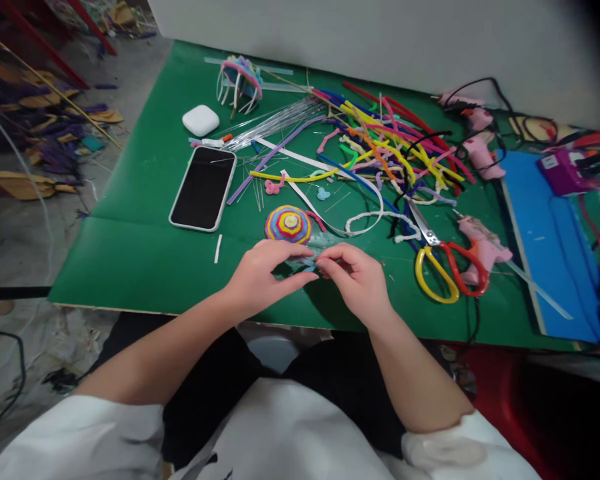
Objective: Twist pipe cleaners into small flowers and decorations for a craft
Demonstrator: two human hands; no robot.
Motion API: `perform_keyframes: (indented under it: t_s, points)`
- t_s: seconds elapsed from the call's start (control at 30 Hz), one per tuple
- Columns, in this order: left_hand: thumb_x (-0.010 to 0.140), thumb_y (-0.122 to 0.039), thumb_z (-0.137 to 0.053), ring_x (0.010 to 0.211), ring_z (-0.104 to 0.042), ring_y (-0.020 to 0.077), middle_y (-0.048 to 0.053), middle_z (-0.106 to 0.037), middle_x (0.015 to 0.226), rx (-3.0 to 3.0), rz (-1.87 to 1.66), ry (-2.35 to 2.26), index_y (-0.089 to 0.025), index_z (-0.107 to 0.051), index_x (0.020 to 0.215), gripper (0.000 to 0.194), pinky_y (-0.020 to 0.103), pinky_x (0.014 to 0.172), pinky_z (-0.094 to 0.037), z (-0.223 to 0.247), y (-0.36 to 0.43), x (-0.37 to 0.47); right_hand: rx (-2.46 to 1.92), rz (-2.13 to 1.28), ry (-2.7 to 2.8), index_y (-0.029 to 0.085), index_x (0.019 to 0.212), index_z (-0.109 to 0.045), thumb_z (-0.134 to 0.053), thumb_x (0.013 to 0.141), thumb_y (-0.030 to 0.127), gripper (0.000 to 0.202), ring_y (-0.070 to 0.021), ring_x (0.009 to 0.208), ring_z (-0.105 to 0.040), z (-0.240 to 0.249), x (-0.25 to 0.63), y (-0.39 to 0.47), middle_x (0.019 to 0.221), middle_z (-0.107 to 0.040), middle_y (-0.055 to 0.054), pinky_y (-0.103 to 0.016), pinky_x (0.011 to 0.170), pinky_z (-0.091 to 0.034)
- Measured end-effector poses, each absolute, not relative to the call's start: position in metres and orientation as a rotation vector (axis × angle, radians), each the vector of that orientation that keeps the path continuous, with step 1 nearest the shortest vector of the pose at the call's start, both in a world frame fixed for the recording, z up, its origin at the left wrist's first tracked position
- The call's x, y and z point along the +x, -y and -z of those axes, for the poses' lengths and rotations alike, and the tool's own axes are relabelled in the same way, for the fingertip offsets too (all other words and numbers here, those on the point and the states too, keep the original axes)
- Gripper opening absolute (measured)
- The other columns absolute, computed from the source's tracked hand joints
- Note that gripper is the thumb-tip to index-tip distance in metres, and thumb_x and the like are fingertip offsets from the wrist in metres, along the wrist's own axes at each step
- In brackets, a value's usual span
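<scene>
In front of the striped disc (289, 225), a blue piece (307, 262) is pinched by left hand (260, 275) and right hand (359, 280) fingertips; presumably light and soft, it is best gripped at its edges.

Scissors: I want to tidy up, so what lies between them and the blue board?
In the head view, a pink glue gun lies between the scissors and the blue board; its clear stick overlaps the board.
</scene>
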State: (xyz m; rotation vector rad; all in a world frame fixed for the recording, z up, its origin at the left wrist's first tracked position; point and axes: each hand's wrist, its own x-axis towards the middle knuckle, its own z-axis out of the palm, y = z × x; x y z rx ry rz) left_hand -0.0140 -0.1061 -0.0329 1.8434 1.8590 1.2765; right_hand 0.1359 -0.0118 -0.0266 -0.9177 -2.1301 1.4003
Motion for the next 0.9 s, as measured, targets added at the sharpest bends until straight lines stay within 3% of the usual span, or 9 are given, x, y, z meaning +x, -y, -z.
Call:
perform_keyframes:
  t_s: [0.17, 0.33, 0.57, 0.8, 0.9]
  points:
    - [0.077, -0.027, -0.061, 0.073, -0.064, 0.0133, 0.001, -0.070, 0.073, 1.758, -1.224, -1.829, -0.018, -0.066, 0.078, 0.010, 0.024, 0.071, -0.046, 0.0336, 0.1056, -0.0139, -0.852, -1.295, 2.205, 0.021, 0.075, -0.065, -0.057, 0.080, 0.030, 0.014, -0.0116, 0.066, -0.057, 0.0266, 0.1356, 0.0124, 0.072, -0.063, 0.000, -0.025, 0.060, -0.046]
    - [0.077, -0.024, -0.060, 0.069, -0.062, 0.0117, 0.001, -0.068, 0.073, 1.635, -1.215, -1.849, -0.018, -0.065, 0.075, 0.008, 0.023, 0.068, -0.046, 0.0325, 0.1046, -0.0131, -0.904, -1.458, 2.091, 0.021, 0.080, -0.066, -0.058, 0.079, 0.034, 0.015, -0.0121, 0.066, -0.059, 0.0272, 0.1367, 0.0097, 0.075, -0.064, 0.000, -0.025, 0.061, -0.049]
    - [0.077, -0.025, -0.059, 0.065, -0.061, 0.0115, 0.002, -0.067, 0.069, 1.677, -1.194, -1.819, -0.017, -0.066, 0.075, 0.011, 0.022, 0.062, -0.045, 0.0386, 0.1038, -0.0100, -0.825, -1.326, 2.208, 0.020, 0.073, -0.060, -0.057, 0.078, 0.025, 0.008, -0.0114, 0.068, -0.056, 0.0264, 0.1343, 0.0119, 0.071, -0.060, 0.000, -0.022, 0.059, -0.047]
    - [0.078, -0.023, -0.058, 0.064, -0.060, 0.0119, 0.001, -0.066, 0.064, 1.795, -1.237, -1.791, -0.018, -0.065, 0.068, 0.013, 0.025, 0.067, -0.045, 0.0371, 0.1049, -0.0076, -0.995, -1.859, 1.845, 0.018, 0.067, -0.053, -0.058, 0.075, 0.032, 0.017, -0.0066, 0.048, -0.046, 0.0320, 0.1288, 0.0182, 0.054, -0.050, 0.005, -0.019, 0.046, -0.041]
    - [0.078, -0.023, -0.058, 0.062, -0.060, 0.0113, 0.001, -0.066, 0.064, 1.751, -1.239, -1.787, -0.018, -0.066, 0.068, 0.014, 0.023, 0.063, -0.044, 0.0343, 0.1047, -0.0088, -0.991, -1.958, 1.754, 0.017, 0.069, -0.055, -0.060, 0.074, 0.035, 0.019, -0.0065, 0.048, -0.048, 0.0323, 0.1285, 0.0167, 0.054, -0.052, 0.005, -0.019, 0.045, -0.042]
